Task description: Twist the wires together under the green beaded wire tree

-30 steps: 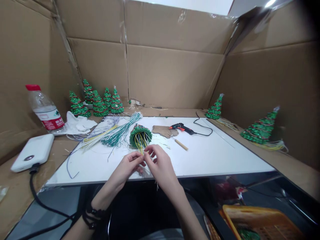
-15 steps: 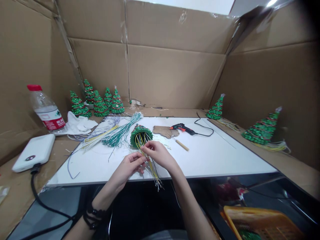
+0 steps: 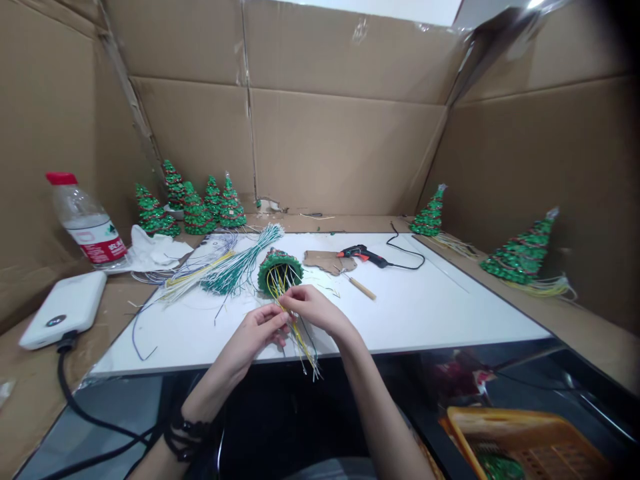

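A small green Christmas tree [image 3: 264, 272] lies on its side on the white board, its hollow base facing me. Yellow, white and green wires [image 3: 302, 343] run out of the base toward the board's front edge. My left hand [image 3: 263, 330] pinches at the wires from the left, fingertips closed together. From the right, my right hand [image 3: 313, 305] has thumb and forefinger closed on the same wires, just in front of the tree's opening. The fingertips of both hands almost meet; which wire each one grips is too small to tell.
A bundle of green and white wires [image 3: 237, 263] lies left of the tree. Right of it are a cardboard scrap [image 3: 323, 261], a glue gun [image 3: 367, 256] and a wooden-handled awl [image 3: 362, 288]. More trees [image 3: 197, 210], a bottle [image 3: 90, 223], a power bank [image 3: 65, 308] and an orange basket [image 3: 525, 420] surround the board.
The whole view has shifted slightly. Both hands stay at the wires in nearly the same pose, and the loose wire ends have moved a little.
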The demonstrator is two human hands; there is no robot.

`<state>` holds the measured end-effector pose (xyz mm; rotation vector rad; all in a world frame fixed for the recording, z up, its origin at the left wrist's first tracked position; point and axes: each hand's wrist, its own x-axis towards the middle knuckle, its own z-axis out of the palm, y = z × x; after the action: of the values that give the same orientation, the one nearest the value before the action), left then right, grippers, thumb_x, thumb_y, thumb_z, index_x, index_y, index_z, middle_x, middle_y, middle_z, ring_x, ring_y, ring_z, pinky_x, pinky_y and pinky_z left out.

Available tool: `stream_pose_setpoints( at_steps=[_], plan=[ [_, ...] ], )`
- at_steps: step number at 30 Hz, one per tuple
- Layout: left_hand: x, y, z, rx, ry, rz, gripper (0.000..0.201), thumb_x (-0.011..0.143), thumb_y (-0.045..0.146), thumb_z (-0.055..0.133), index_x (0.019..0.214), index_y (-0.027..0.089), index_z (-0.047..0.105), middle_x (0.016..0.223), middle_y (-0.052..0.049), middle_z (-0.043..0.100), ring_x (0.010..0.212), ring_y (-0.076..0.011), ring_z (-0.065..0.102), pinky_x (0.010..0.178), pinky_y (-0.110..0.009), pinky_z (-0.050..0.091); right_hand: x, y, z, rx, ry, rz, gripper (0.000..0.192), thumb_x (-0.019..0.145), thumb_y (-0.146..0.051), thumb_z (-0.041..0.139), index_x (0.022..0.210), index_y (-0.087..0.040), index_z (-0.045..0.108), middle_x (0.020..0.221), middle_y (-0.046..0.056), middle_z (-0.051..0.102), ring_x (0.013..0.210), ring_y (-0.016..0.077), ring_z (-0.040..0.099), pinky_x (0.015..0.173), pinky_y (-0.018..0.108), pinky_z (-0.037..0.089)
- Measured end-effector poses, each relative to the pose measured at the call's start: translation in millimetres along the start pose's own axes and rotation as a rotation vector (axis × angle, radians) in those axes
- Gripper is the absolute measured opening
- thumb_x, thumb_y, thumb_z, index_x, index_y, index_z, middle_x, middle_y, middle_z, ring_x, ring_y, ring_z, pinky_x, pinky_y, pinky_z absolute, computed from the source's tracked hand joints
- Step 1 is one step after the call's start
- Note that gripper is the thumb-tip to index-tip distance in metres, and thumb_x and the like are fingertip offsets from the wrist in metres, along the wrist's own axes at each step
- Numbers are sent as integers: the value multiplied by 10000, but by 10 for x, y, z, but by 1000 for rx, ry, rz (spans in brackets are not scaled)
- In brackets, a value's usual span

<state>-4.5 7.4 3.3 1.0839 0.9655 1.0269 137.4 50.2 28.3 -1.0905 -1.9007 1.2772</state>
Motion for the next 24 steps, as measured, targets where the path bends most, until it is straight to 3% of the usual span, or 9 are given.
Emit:
stream_pose_setpoints(
  at_steps=[12,24],
  plan=[
    [-24,29,8,-55,2,-2,223,689,335,677,741,128,614,687,-14,576,601,-102,517,543,-226,440,-19,37,17,160,12,-43,126,754,-238,502,656,-159,495,564,-45,456,544,95,428,558,218,343],
    [-4,-15,-16,-100,-8,4,217,735,339,638,756,129,593,652,-2,553,537,-89,514,525,-228,453,-19,22,16,136,1,-39,119,772,-231,493,673,-164,487,604,-44,453,573,98,425,569,215,339]
  ],
)
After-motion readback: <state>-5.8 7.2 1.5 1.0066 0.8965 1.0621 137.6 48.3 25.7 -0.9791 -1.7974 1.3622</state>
